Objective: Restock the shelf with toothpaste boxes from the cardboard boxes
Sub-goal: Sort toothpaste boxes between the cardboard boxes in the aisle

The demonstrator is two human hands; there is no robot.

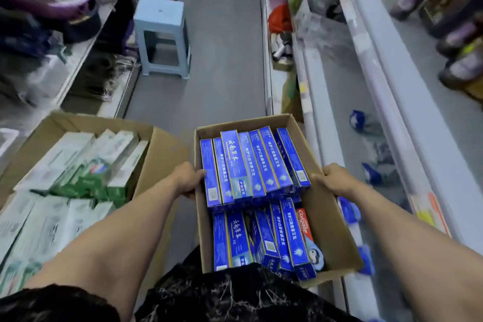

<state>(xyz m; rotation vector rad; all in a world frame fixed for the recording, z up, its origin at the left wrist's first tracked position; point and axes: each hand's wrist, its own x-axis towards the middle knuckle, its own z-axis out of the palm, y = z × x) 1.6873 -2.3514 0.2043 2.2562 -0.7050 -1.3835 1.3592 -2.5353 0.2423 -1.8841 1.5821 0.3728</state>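
Grey aisle floor point(224, 73) runs ahead between two runs of shop shelving. Low in the middle of the view, an open cardboard box point(326, 219) is held up off the floor, close to the person's body and just beside the right-hand shelf point(337, 102). It is packed with blue toothpaste boxes point(251, 165) lying in two rows, with one red Colgate box point(303, 227) at the right of the nearer row.

Both hands hold it: the left hand point(188, 178) grips the left wall with fingers curled over the rim, and the right hand point(337, 178) grips the right wall.

A few blurred blue packs point(376, 172) lie on the shelf. To the left sits a second cardboard box point(162, 149) holding white and green packs point(78, 165). Farther up the aisle stands a pale blue stool point(162, 34).
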